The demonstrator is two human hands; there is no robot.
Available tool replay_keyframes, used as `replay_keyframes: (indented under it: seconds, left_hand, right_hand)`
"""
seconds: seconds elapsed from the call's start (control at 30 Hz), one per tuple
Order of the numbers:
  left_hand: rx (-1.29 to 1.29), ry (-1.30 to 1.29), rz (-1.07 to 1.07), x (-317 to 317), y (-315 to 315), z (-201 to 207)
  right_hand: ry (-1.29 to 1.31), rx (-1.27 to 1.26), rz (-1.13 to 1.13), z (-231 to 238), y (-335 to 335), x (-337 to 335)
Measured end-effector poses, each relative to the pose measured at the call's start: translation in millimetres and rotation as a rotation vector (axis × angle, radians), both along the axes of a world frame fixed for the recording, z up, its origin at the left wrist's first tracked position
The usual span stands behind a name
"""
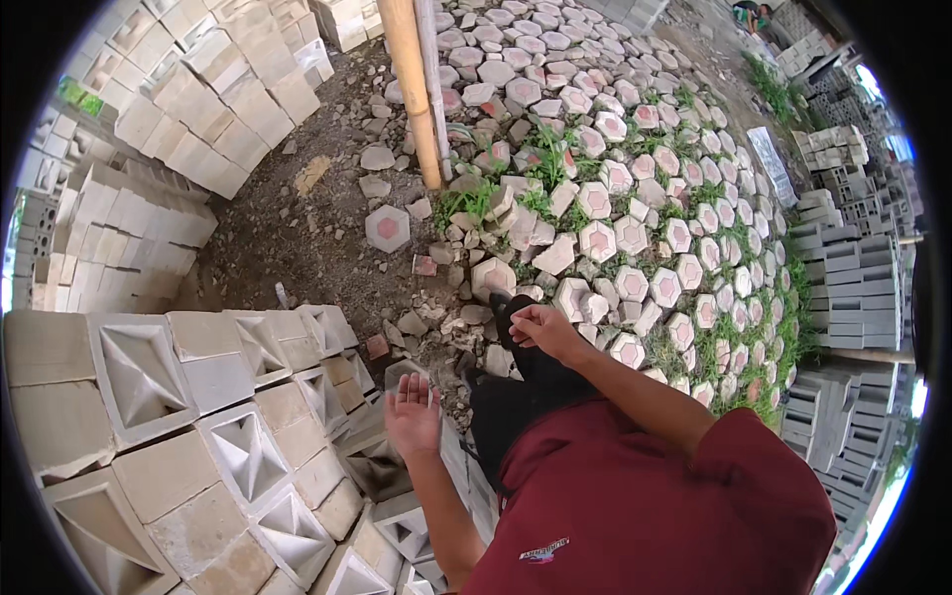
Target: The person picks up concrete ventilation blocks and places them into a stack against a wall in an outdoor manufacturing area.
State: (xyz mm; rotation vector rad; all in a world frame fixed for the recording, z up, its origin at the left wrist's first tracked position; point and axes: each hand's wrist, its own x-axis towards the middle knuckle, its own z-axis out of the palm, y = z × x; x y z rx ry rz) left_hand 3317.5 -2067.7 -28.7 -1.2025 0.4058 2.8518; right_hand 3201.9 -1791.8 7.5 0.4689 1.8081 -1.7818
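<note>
The left hand (412,416) is open, palm turned up and fingers spread a little, with nothing seen on it; it is beside the right edge of a stack of pale blocks (183,466), though whether it touches them I cannot tell; the stack fills the lower left, plain faces mixed with recessed, pointed relief blocks (243,454); the right hand (540,325) is loosely closed, fingers curled in, before the dark trousers (535,382), and whether it grips anything small cannot be seen; beyond it lie hexagonal pavers (632,284) with pinkish centres, grass (550,154) growing between them; a bamboo pole (412,94) stands ahead
</note>
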Motion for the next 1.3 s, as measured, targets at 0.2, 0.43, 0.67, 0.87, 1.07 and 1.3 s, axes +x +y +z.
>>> replay_keyframes:
  seconds: [0.2,0.43,0.67,0.87,1.07,1.3]
  left_hand:
    - [0.138,0.007,-0.156,-41,39,-16]
    - [0.19,-0.087,-0.285,-81,107,-50]
    - [0.069,-0.315,-0.475,-112,198,-82]
    - [-0.099,-0.426,-0.728,-186,308,-88]
    - [-0.201,-0.363,-0.938,-283,447,-76]
    - [-0.224,-0.176,-1.162,-373,584,-7]
  right_hand:
    - [-0.054,0.089,-0.106,-10,37,28]
    - [0.061,0.356,0.021,-27,100,36]
    - [-0.121,0.3,-0.161,-60,190,28]
    - [-0.235,0.139,-0.399,-97,287,-27]
    - [-0.217,0.131,-0.426,-80,397,-72]
    - [-0.08,0.413,-0.563,-18,504,-129]
